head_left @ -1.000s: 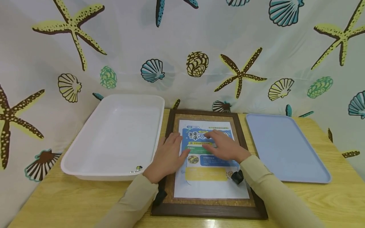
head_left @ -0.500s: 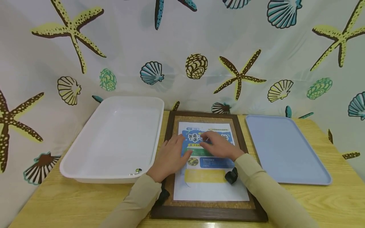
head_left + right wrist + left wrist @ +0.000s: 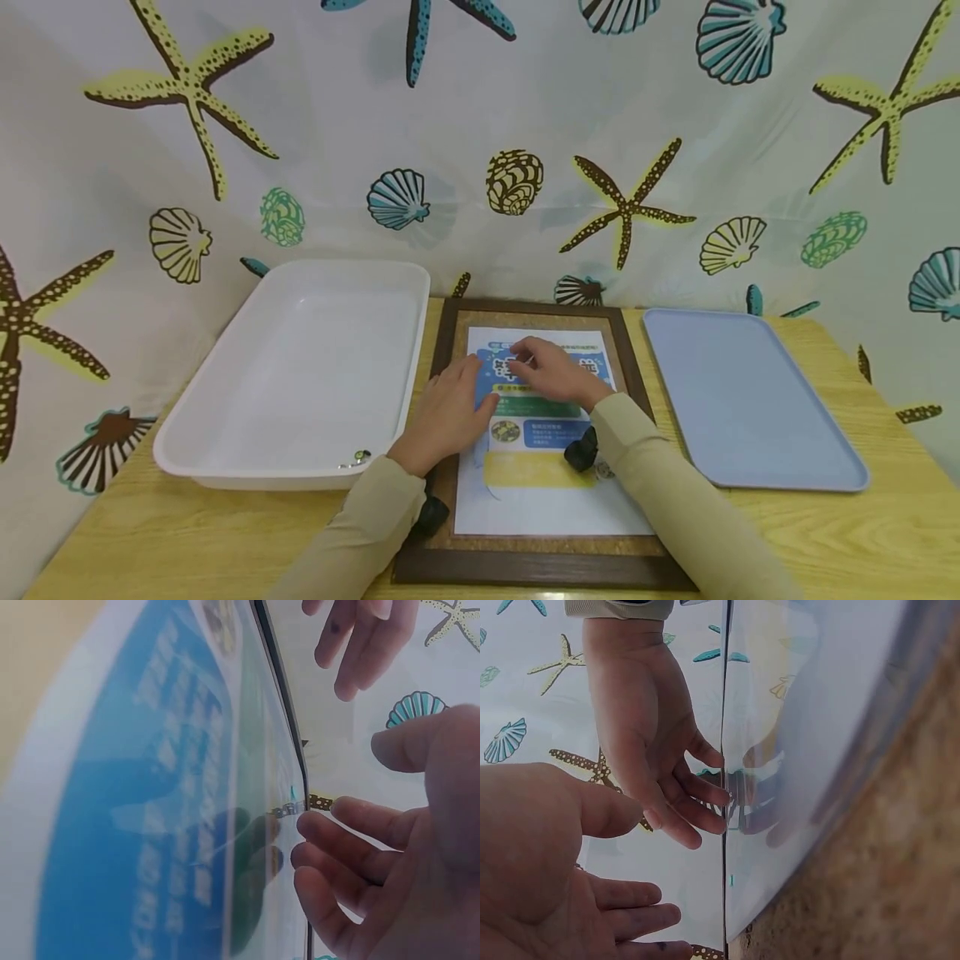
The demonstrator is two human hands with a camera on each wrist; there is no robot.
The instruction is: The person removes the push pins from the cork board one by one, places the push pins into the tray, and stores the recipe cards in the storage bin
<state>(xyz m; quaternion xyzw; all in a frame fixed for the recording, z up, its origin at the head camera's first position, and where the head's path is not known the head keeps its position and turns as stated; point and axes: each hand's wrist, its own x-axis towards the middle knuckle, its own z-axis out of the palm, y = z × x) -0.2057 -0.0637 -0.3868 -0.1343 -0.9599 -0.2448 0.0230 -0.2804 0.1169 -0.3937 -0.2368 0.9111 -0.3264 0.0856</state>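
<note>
A printed poster (image 3: 555, 518) with blue, green and yellow blocks lies on a cork board (image 3: 600, 544) in a dark brown frame (image 3: 547, 570). Its surface looks glossy and mirrors the fingers in both wrist views. My left hand (image 3: 447, 408) lies along the poster's left side, fingers extended and thumb apart; whether its fingertips touch is unclear. Over the poster's upper part is my right hand (image 3: 553, 372), its fingers loosely bent. In the right wrist view, the right hand's fingertips (image 3: 304, 825) meet the glossy surface. Neither hand visibly holds anything.
A deep white tub (image 3: 337, 367) stands left of the frame, with a small printed mark near its front rim. To the right lies a flat pale blue tray (image 3: 757, 400). Behind the wooden table (image 3: 187, 542) hangs a shell-and-starfish curtain (image 3: 465, 100). Black devices sit at both wrists.
My right hand has moved left across the poster's upper part, its fingers more bent than before. The left hand stays almost in place. The head view has tilted up slightly.
</note>
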